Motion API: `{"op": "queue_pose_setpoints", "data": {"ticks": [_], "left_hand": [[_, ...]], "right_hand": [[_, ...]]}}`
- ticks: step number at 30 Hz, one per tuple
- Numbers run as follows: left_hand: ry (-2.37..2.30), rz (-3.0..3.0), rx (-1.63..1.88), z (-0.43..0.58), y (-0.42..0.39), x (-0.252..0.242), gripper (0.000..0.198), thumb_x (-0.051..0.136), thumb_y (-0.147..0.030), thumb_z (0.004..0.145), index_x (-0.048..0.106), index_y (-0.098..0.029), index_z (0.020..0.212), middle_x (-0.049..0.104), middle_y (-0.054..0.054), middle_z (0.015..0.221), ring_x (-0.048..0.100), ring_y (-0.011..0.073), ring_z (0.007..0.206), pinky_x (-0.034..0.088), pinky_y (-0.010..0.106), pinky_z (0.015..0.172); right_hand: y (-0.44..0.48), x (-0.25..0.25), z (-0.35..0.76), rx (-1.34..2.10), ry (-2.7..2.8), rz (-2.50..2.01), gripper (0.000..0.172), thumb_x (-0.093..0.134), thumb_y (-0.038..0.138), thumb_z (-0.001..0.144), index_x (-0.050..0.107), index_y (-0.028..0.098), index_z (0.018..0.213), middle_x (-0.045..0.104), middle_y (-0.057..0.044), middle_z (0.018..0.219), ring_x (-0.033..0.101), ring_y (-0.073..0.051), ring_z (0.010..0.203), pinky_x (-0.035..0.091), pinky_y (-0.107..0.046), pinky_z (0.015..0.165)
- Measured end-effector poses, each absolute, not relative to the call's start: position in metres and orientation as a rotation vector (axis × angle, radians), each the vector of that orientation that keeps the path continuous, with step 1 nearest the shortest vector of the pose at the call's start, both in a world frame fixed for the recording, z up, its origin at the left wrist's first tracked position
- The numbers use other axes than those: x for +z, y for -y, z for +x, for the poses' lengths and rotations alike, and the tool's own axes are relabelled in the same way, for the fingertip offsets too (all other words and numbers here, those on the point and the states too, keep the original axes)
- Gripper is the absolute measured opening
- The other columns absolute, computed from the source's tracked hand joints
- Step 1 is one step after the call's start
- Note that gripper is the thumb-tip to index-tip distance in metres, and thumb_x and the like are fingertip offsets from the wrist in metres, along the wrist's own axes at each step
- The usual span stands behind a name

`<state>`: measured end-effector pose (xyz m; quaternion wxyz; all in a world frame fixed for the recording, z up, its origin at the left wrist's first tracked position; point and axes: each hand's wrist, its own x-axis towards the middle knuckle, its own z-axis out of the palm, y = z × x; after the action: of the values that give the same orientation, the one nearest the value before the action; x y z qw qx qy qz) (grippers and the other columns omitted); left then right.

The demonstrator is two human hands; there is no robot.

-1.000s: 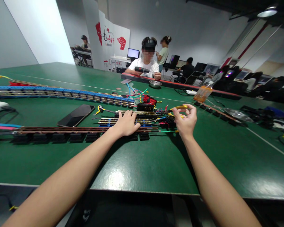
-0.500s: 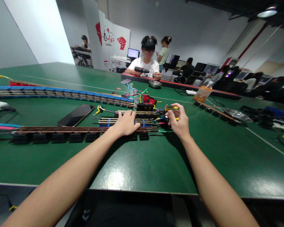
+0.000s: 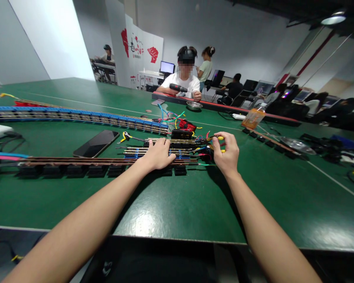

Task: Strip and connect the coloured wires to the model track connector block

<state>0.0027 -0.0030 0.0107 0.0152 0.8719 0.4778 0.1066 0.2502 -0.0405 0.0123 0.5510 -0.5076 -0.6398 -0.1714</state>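
My left hand (image 3: pixel 157 154) lies flat, fingers stretched out, on the short model track pieces (image 3: pixel 153 151) in the middle of the green table (image 3: pixel 177 204). My right hand (image 3: pixel 226 151) is closed round yellow-handled pliers (image 3: pixel 216 138), whose tip reaches toward the tangle of coloured wires (image 3: pixel 202 147) at the tracks' right end. A long brown track (image 3: pixel 76 161) runs left from under my left hand.
A black phone (image 3: pixel 96 143) lies left of the tracks, a long blue track (image 3: pixel 76 116) behind it. Across the table a person holds a dark tool by a metal bowl (image 3: pixel 194 104). An orange bottle (image 3: pixel 253 116) and more track lie to the right.
My right hand came down and left with the pliers, closing more tightly round them, and now sits at the wires. My left hand stayed on the tracks.
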Motion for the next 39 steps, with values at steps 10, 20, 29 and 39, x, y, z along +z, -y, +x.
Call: {"op": "queue_pose_setpoints", "data": {"ticks": [10,20,29,39], "left_hand": [[-1.487,2.694,0.34,0.003,0.002,0.009,0.045,0.039,-0.039,0.092,0.053,-0.008,0.121,0.054,0.022,0.133,0.049,0.0363,0.129,0.033,0.068,0.11],[-1.491,2.705,0.324,0.004,0.004,0.011,0.046,0.037,-0.039,0.093,0.053,-0.007,0.122,0.054,0.022,0.134,0.048,0.0358,0.129,0.03,0.069,0.111],[-1.485,2.707,0.321,0.002,0.004,0.011,0.044,0.038,-0.04,0.093,0.053,-0.01,0.121,0.054,0.022,0.133,0.048,0.0358,0.13,0.032,0.067,0.111],[-1.48,2.701,0.334,0.003,0.004,0.01,0.044,0.038,-0.04,0.093,0.053,-0.01,0.122,0.054,0.022,0.133,0.048,0.0365,0.13,0.03,0.068,0.111]], "right_hand": [[0.042,0.017,0.257,-0.238,1.646,-1.171,0.018,0.063,0.038,0.091,0.069,0.022,0.096,0.071,-0.004,0.093,0.063,-0.015,0.07,0.052,-0.028,0.064],[0.048,0.024,0.254,-0.321,1.913,-1.088,0.012,0.062,0.027,0.092,0.069,0.024,0.101,0.075,-0.005,0.099,0.07,-0.021,0.093,0.056,-0.035,0.084],[0.046,0.024,0.253,-0.298,2.022,-1.059,0.016,0.058,0.03,0.094,0.072,0.026,0.101,0.075,-0.005,0.1,0.071,-0.02,0.092,0.058,-0.034,0.084],[0.052,0.019,0.244,-0.339,1.96,-1.068,0.015,0.059,0.03,0.094,0.071,0.024,0.102,0.071,-0.006,0.096,0.068,-0.019,0.088,0.057,-0.033,0.079]]}}
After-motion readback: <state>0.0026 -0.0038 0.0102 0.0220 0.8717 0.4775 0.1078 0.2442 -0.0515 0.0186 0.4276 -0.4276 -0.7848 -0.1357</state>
